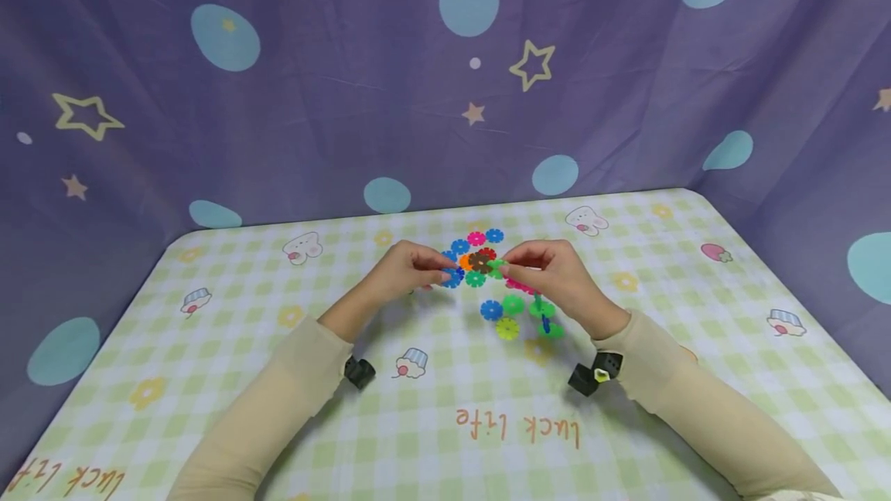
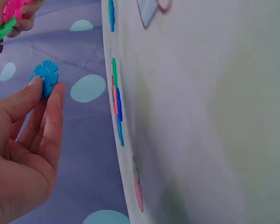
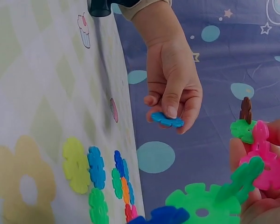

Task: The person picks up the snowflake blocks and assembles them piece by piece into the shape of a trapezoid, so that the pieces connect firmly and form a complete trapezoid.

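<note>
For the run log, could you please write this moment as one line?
left hand: pinches blue disc | right hand: holds joined disc cluster | loose discs on table

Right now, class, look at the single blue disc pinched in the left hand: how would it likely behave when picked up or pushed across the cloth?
The blue disc looks thin, flat plastic, so it is probably stiff and light. The left hand holds it level with only thumb and fingertips, suggesting little weight. Lying flat it should slide rather than roll, though the notched rim might snag the tablecloth.

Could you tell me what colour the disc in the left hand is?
Blue. The disc, pinched by the left hand, shows best in the left wrist view.
</note>
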### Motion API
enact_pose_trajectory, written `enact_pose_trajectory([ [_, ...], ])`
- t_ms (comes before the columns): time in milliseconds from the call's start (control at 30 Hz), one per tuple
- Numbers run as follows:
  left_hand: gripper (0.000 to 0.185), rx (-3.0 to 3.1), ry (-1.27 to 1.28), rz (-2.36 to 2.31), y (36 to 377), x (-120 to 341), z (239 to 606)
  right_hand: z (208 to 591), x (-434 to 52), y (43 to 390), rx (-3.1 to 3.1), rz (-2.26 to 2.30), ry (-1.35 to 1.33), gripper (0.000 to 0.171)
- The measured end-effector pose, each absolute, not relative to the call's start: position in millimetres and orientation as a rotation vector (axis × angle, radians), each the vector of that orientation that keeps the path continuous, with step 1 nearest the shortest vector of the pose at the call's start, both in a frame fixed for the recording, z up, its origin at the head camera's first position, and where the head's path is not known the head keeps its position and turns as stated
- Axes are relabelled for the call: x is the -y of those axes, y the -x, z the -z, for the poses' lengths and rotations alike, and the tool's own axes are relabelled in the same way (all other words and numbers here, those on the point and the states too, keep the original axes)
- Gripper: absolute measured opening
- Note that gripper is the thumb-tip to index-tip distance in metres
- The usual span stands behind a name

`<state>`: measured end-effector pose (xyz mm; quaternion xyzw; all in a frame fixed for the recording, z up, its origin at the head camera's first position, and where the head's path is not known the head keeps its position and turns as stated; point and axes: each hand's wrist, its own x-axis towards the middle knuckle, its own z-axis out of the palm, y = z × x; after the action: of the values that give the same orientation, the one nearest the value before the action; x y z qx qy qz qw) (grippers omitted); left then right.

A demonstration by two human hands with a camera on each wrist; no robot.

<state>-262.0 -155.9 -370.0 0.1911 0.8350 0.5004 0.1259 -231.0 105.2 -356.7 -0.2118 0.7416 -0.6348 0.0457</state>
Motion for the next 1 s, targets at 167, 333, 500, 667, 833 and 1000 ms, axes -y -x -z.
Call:
enact_pose_trajectory([
  [167, 0.02, -2.417, -0.575, -1.492, 257, 152, 367, 357, -107, 231, -2.274, 1.947, 0.645, 0.014],
  [333, 0.024, -2.395, -0.591, -1.571, 252, 150, 360, 356, -110, 230, -2.275, 1.945, 0.645, 0.016],
  [500, 0.024, -2.438, -0.557, -1.673, 246, 148, 351, 356, -111, 231, -2.285, 1.92, 0.609, 0.017],
  [667, 0.022, -2.445, -0.554, -1.745, 239, 144, 343, 355, -112, 231, -2.289, 1.896, 0.582, 0.019],
  [833, 0.022, -2.452, -0.58, -1.752, 234, 140, 338, 355, -112, 231, -2.279, 1.884, 0.584, 0.02],
  [1000, 0.023, -2.465, -0.594, -1.747, 234, 139, 337, 355, -112, 231, -2.262, 1.896, 0.585, 0.02],
])
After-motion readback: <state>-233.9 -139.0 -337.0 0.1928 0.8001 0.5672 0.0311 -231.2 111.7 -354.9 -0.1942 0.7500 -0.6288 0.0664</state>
